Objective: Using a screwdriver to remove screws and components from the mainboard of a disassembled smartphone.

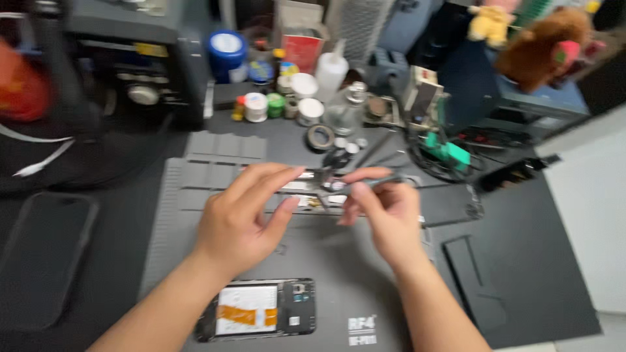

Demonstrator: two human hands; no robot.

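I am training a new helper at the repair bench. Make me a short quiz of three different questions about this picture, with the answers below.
1. True or false: the opened phone lies on the grey mat, nearer to the person than both hands.
2. Which hand holds the thin tool? A) left hand B) right hand C) neither
3. Fill in: behind the hands, near the back of the bench, stands a white squeeze ____.

Key
1. True.
2. B: the right hand grips it; the left hand pinches something small, too blurred to name.
3. bottle.
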